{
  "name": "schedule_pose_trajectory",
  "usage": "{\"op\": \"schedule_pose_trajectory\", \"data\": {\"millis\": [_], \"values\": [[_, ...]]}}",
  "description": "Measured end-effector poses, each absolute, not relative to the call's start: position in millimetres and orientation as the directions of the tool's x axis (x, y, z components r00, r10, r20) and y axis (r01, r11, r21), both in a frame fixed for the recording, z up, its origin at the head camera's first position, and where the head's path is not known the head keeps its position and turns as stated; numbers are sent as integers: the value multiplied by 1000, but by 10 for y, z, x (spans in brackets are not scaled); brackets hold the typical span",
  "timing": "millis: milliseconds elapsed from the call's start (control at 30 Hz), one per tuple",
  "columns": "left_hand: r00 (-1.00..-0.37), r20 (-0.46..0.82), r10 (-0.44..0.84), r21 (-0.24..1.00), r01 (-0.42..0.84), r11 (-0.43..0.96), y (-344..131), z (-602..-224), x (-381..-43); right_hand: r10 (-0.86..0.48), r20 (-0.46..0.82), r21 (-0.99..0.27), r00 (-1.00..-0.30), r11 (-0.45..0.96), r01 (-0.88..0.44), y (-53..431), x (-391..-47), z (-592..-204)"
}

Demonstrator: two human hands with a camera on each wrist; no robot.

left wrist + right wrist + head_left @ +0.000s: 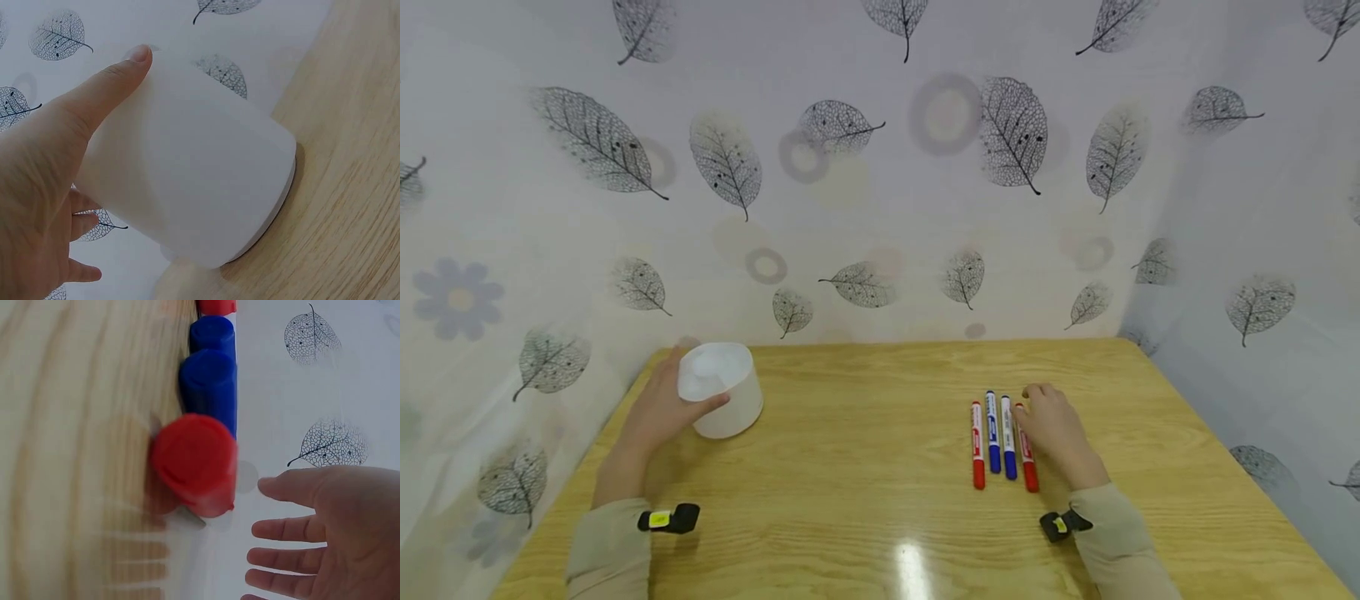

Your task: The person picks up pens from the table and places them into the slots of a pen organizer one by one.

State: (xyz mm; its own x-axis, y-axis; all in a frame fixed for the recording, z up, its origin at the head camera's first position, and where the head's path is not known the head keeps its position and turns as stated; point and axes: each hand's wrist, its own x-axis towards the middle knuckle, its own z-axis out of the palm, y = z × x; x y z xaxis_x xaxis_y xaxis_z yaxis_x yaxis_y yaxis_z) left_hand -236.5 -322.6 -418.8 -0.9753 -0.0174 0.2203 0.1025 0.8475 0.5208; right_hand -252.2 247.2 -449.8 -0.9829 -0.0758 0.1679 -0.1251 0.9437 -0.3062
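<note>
A white round container stands at the table's far left, its top open. My left hand holds it from the left, thumb across the near side at the rim and fingers at the far left side. In the left wrist view the thumb lies against the container's white wall. On the right, several markers lie side by side: a red one, two blue ones, and another red one. My right hand is beside that last marker, fingers extended in the right wrist view.
The wooden table reaches back to a wall covering printed with leaves, which also closes in both sides. Each wrist carries a black strap-on camera. A bright glare spot lies at the table's near middle.
</note>
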Motion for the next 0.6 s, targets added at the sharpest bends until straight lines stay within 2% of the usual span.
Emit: {"op": "schedule_pose_trajectory", "data": {"millis": [600], "values": [[-987, 159, -10, 487, 70, 871, -3234, -4196, -2378, -41, -44, -214, -998, 976, -31, 2497, -2504, -4523]]}}
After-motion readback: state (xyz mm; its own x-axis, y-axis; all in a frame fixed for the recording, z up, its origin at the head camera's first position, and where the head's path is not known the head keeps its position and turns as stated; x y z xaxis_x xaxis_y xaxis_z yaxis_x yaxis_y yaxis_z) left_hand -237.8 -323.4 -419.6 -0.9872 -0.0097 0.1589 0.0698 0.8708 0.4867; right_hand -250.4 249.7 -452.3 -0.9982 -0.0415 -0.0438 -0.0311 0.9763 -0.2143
